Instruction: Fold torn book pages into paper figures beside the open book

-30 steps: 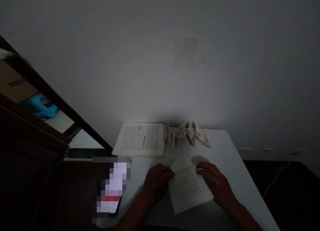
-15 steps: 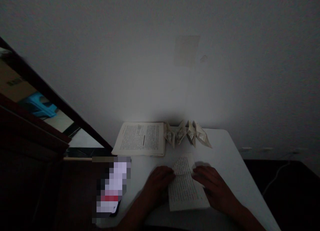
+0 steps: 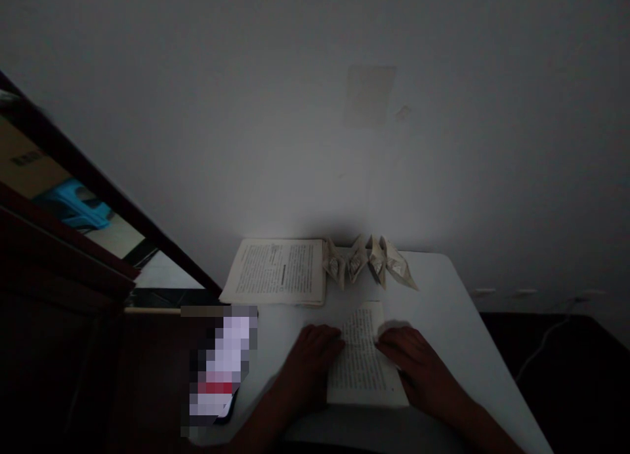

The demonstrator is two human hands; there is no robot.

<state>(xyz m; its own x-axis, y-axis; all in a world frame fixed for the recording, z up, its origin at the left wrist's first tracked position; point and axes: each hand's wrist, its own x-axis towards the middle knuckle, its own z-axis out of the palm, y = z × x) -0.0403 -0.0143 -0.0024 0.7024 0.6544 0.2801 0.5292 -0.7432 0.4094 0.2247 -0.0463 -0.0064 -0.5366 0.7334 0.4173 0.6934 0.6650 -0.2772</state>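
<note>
Left hand [image 3: 312, 355] and right hand [image 3: 413, 362], one at each long side of a printed sheet [image 3: 361, 365] on the desk [image 3: 433, 273].

The sheet lies to the right of the left hand and to the left of the right hand; its long axis runs away from the person, toward the wall [image 3: 246, 126]; neither hand is clearly nearer, both touching its edges; the fingers of each are bent and close together, though whether the thumbs pinch the paper cannot be told; rows of print cover sheet and book [image 3: 275, 273], too small to read; dark lettering on the box [image 3: 29, 165] is likewise illegible; no brand can be made out.
</note>
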